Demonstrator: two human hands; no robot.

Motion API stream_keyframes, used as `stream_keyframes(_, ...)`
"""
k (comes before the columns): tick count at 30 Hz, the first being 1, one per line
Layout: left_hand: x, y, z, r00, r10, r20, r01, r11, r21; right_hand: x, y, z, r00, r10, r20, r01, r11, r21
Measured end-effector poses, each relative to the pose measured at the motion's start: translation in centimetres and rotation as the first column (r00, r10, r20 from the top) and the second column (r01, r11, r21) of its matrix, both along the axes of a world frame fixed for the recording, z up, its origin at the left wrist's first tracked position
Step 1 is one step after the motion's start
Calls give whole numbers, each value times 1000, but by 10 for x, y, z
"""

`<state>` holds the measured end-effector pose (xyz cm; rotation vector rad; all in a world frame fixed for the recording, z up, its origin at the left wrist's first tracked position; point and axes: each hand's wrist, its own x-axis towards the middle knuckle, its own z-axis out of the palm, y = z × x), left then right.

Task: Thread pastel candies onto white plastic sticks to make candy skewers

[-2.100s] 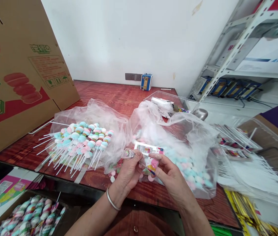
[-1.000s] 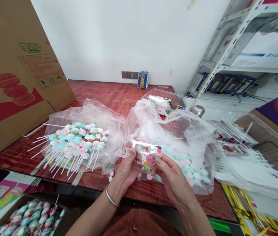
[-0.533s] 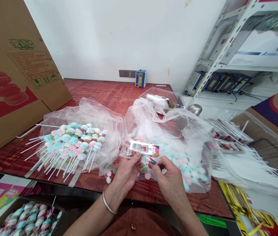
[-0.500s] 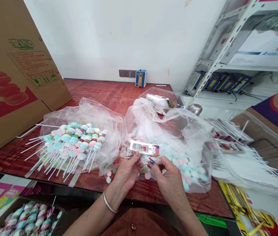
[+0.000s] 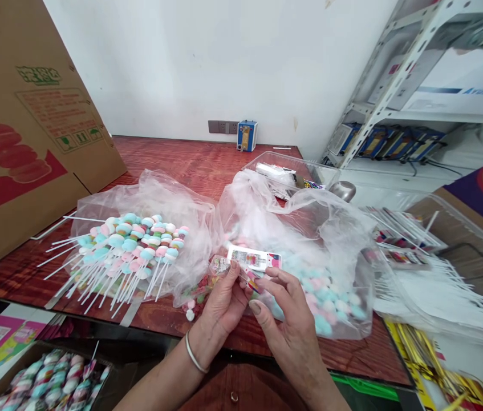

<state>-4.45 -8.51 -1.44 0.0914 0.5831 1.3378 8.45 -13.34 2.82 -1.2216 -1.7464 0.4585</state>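
My left hand (image 5: 224, 302), with a white bangle at the wrist, is closed and pinches a small clear wrapper with colourful print (image 5: 248, 278). Close by on the right, my right hand (image 5: 290, 314) has its thumb and fingers apart; the index fingertip is at the wrapper's edge, and I cannot tell whether it touches. Just beyond my fingertips is a white printed packet (image 5: 254, 258) with a clear window. Behind it a clear plastic bag (image 5: 267, 220) holds pastel marshmallows (image 5: 331, 302). Red and green sweets (image 5: 202, 288) lie left of my left hand.
Marshmallow skewers (image 5: 134, 242) lie heaped on another plastic bag (image 5: 194, 211) at left. A large carton (image 5: 40, 103) stands beyond them. White sticks fill a clear bin (image 5: 433, 285) at right. Wrapped skewers fill a box (image 5: 53, 379) below the table edge (image 5: 159, 328).
My right hand's thumb and fingers have spread apart and come away from the pinch on the wrapper. My left hand keeps its hold in nearly the same place.
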Motion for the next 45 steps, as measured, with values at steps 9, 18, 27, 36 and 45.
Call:
stream_keyframes(9,3,-13,18,980,-143,-141,150,988,41,6,9,-9,991,72,-114,-86,989,-123)
stream_keyframes(18,-40,-45,41,889,192,-415,-83,960,267,4,31,15,921,332,-204,-372,904,-212)
stream_keyframes(27,-181,-88,68,707,586,-396,-374,785,494,-147,54,8,770,288,-570,-638,388,-665)
stream_keyframes(36,-191,-72,59,767,579,-276,-513,812,279,-183,67,-22,899,195,-392,-423,619,-662)
stream_keyframes(45,-117,-17,59,973,223,55,-228,967,115,-19,22,32,955,17,-295,-115,942,-316)
